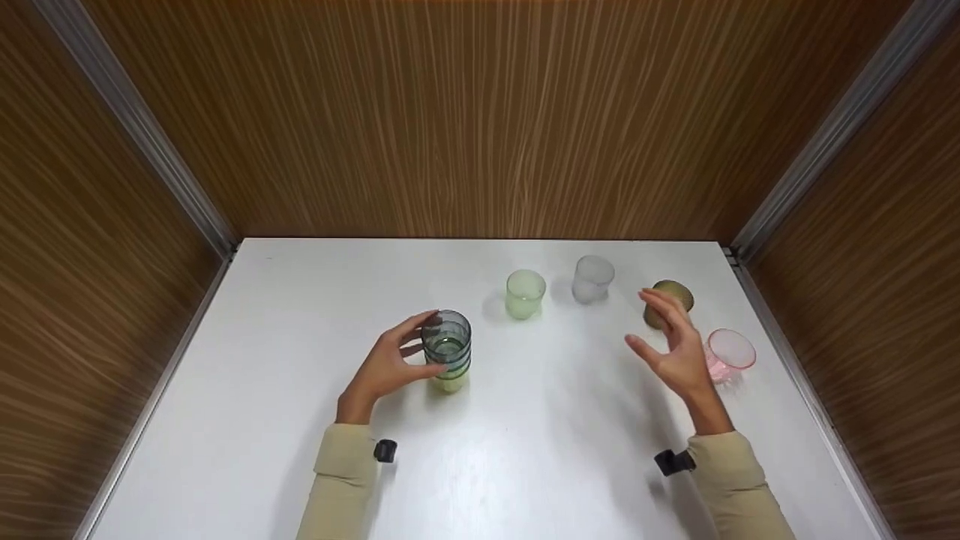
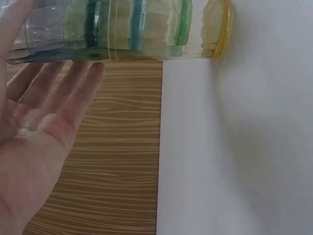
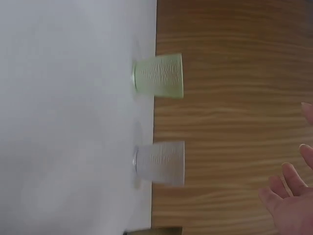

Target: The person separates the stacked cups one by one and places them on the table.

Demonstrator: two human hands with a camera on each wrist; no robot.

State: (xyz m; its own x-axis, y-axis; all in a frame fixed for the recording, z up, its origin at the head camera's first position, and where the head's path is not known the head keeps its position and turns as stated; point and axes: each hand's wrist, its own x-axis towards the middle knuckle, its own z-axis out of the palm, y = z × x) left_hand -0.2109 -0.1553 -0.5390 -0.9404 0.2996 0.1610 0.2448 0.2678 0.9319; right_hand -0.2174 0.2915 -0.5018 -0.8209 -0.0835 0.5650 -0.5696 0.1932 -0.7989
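A tall stack of nested glasses (image 1: 448, 354) stands upright on the white table, blue-grey at the top and yellow-green at the base. My left hand (image 1: 390, 365) holds it near the top, thumb in front and fingers round the far side. In the left wrist view the stack (image 2: 146, 29) shows blue, green and amber bands down to its foot. My right hand (image 1: 677, 358) is over the right side of the table, fingers apart and holding nothing. Its fingertips overlap an amber-brown glass (image 1: 682, 295) in the head view, and a pink glass (image 1: 731, 352) sits just right of it.
A pale green glass (image 1: 524, 295) and a frosted clear glass (image 1: 592, 280) stand upright toward the back of the table (image 1: 480, 480). Wood-grain panels (image 1: 480, 120) close off the back and both sides, with metal rails at the corners.
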